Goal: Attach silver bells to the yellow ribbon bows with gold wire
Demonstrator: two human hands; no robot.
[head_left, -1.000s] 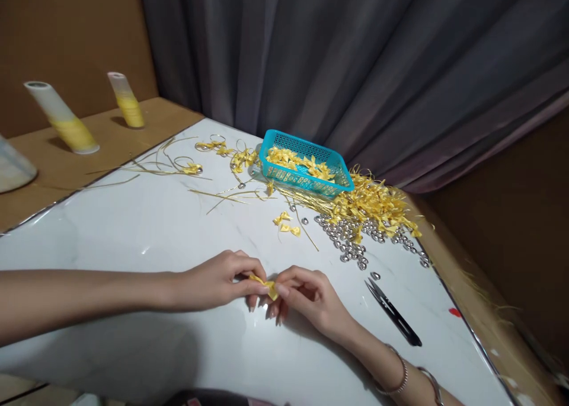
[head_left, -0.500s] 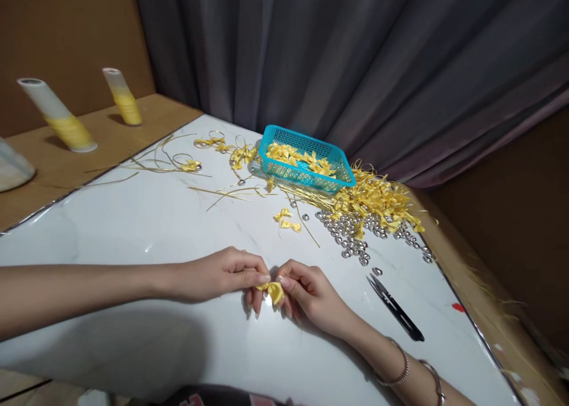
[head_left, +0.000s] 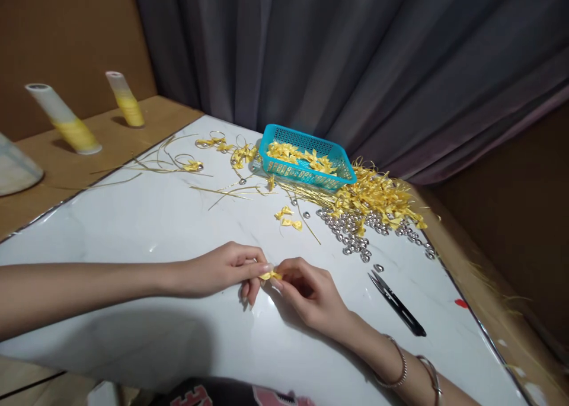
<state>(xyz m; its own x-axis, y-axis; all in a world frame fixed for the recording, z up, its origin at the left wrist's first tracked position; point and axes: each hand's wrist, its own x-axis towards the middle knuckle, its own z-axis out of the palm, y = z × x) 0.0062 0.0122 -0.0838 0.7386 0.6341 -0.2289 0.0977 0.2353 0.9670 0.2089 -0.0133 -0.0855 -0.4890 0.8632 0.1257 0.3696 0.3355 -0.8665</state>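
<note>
A small yellow ribbon bow (head_left: 270, 274) is pinched between both hands just above the white marble-look table (head_left: 146, 228). My left hand (head_left: 222, 269) grips its left end with thumb and forefinger, the other fingers curled down. My right hand (head_left: 309, 293) pinches the right end, fingers closed. Both wrists rest near the table's front. Two loose yellow bows (head_left: 288, 217) lie a little beyond the hands.
A turquoise basket (head_left: 306, 163) holding yellow bows stands at the back. Right of it lies a heap of yellow bows (head_left: 377, 195) and several silver beads (head_left: 355, 240). Black snips (head_left: 395, 304) lie right of my right hand. Ribbon strands (head_left: 178, 163) and thread cones (head_left: 62, 118) sit back left.
The bow between my fingers has been pressed flatter and looks smaller. Both hands have shifted slightly up and away while staying pinched on it.
</note>
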